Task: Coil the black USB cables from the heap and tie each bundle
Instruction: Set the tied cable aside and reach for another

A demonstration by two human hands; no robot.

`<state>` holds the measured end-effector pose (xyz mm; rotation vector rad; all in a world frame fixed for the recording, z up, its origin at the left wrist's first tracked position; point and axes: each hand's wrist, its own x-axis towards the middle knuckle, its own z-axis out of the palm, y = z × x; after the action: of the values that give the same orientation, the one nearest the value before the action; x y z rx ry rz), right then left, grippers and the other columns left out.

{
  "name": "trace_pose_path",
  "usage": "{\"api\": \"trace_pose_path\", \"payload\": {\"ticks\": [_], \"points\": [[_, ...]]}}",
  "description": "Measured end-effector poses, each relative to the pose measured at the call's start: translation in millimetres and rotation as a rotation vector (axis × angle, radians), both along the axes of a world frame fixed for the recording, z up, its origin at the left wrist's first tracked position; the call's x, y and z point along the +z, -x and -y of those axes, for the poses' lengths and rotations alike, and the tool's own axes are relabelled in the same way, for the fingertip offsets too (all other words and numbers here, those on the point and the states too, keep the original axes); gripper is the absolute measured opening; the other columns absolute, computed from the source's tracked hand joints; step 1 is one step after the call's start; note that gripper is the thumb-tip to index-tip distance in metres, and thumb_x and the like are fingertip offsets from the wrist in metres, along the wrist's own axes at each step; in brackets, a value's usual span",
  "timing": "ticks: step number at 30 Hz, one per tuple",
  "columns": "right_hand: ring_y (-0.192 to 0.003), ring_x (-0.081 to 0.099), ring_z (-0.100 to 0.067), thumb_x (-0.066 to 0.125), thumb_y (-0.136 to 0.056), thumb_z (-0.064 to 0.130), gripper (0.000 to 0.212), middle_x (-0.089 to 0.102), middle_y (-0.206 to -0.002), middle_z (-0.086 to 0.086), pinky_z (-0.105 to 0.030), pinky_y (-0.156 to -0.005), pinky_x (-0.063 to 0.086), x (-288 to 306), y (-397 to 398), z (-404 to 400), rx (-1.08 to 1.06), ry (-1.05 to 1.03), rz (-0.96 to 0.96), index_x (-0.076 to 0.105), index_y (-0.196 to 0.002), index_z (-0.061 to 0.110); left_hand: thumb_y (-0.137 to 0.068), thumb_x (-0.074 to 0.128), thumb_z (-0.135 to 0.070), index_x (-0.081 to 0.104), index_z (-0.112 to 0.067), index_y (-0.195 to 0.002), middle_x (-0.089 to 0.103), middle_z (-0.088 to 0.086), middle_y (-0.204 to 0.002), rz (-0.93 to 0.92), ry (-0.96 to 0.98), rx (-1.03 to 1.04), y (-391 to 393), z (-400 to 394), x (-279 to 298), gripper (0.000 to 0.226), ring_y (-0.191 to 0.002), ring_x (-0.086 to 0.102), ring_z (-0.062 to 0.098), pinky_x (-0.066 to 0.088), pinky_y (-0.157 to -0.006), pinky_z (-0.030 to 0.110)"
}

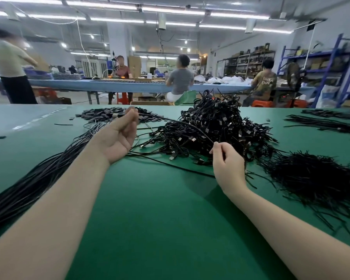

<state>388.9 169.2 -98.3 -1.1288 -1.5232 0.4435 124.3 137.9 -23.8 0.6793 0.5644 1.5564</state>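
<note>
On the green table (pixel 150 199), I see the left hand (pixel 119 136) pinching one end of a single black cable (pixel 178 122) beside a sheaf of straight cables (pixel 38 178), while the right hand (pixel 227 164) pinches the same strand in front of the heap (pixel 216 126), with ties (pixel 311 178) piled farther right. Drawing out one cable seems the step in hand; next, I judge, comes looping it. Behind, workers (pixel 180 77) sit at a long bench (pixel 109 85).
</note>
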Motion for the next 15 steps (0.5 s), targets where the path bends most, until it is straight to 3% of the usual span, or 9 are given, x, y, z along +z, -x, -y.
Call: {"api": "trace_pose_path", "payload": {"ticks": [4, 9, 15], "points": [[-0.040, 0.034, -0.008, 0.039, -0.101, 0.034, 0.035, 0.043, -0.047, 0.011, -0.028, -0.045, 0.027, -1.3, 7.1, 9.0, 0.157, -0.069, 0.180, 0.055, -0.074, 0.018, -0.087, 0.064, -0.027, 0.076, -0.019, -0.085, 0.068, -0.005, -0.077, -0.129, -0.006, 0.090, -12.1, -4.1, 7.2, 0.014, -0.070, 0.065, 0.007, 0.054, -0.065, 0.018], [-0.041, 0.033, -0.009, 0.041, -0.100, 0.031, 0.033, 0.039, -0.047, 0.009, -0.031, -0.045, 0.027, 1.0, 10.9, 17.6, 0.228, -0.136, 0.275, 0.054, -0.074, 0.016, -0.095, 0.048, -0.048, 0.063, -0.016, -0.110, 0.075, 0.000, -0.090, -0.190, 0.072, 0.133, -17.1, -7.1, 8.1, 0.038, -0.082, 0.073, 0.015, 0.058, -0.067, 0.024], [-0.056, 0.045, -0.011, 0.046, -0.099, 0.027, 0.028, 0.049, -0.062, 0.008, -0.036, -0.055, 0.038, 1.8, 17.1, 27.7, 0.295, -0.227, 0.540, 0.054, -0.078, 0.010, -0.099, 0.023, -0.059, 0.069, -0.016, -0.093, 0.076, 0.002, -0.087, -0.183, 0.193, 0.090, -20.3, -4.4, 9.1, 0.064, -0.074, 0.073, 0.016, 0.056, -0.065, 0.027]]}}
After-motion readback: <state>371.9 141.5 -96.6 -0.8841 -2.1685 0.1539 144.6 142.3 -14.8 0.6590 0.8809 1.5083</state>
